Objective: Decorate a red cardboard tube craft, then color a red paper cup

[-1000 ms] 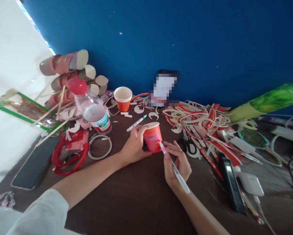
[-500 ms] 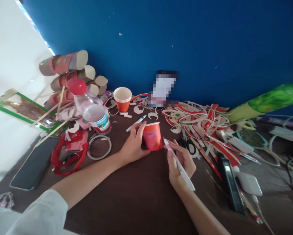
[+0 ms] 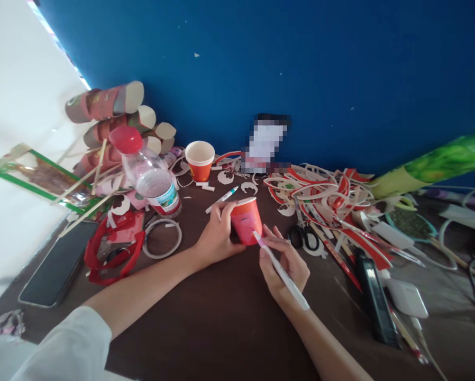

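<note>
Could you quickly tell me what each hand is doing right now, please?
Left hand: closed around the red cup, steadying it on the table.
Right hand: closed on a marker, tip at the cup's side.

- At your far left lies a dark phone [image 3: 57, 264], with red-handled scissors [image 3: 112, 248] just beside it.
- A red-capped water bottle [image 3: 148, 177] leans near an upright paper cup [image 3: 200, 160].
- Black scissors [image 3: 303, 236] lie by the tangled paper strips [image 3: 325, 196].
</note>
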Tool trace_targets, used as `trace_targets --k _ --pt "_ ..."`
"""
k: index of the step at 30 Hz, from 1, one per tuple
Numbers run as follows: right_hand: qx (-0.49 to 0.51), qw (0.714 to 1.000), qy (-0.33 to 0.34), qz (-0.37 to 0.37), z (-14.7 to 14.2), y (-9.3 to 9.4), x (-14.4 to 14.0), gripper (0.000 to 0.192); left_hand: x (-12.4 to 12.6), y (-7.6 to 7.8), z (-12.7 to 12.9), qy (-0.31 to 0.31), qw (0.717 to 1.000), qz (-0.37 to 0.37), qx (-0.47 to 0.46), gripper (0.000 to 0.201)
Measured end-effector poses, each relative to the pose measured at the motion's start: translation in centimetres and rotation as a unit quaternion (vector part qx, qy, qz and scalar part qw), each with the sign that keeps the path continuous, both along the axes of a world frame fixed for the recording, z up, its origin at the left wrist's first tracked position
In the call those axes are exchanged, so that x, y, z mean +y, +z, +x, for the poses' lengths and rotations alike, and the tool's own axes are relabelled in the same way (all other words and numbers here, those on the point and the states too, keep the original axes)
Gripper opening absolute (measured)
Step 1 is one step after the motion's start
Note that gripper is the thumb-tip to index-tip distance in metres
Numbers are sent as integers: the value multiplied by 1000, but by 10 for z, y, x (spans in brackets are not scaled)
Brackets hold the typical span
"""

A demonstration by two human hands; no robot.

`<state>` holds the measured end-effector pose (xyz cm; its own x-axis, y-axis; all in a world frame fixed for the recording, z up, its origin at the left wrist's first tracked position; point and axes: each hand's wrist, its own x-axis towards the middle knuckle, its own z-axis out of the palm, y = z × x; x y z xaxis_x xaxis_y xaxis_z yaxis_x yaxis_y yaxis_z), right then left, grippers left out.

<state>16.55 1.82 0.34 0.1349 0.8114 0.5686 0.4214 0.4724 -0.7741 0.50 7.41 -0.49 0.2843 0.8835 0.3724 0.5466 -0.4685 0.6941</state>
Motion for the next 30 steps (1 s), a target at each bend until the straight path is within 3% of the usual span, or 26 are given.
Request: trace_targets --k 15,30 --pt "17 999 -33 5 -1 -2 1 18 1 1 0 1 1000 8 2 108" --pt "-8 1000 -11 8 -1 -5 0 16 0 2 0 -4 1000 -12 -3 106"
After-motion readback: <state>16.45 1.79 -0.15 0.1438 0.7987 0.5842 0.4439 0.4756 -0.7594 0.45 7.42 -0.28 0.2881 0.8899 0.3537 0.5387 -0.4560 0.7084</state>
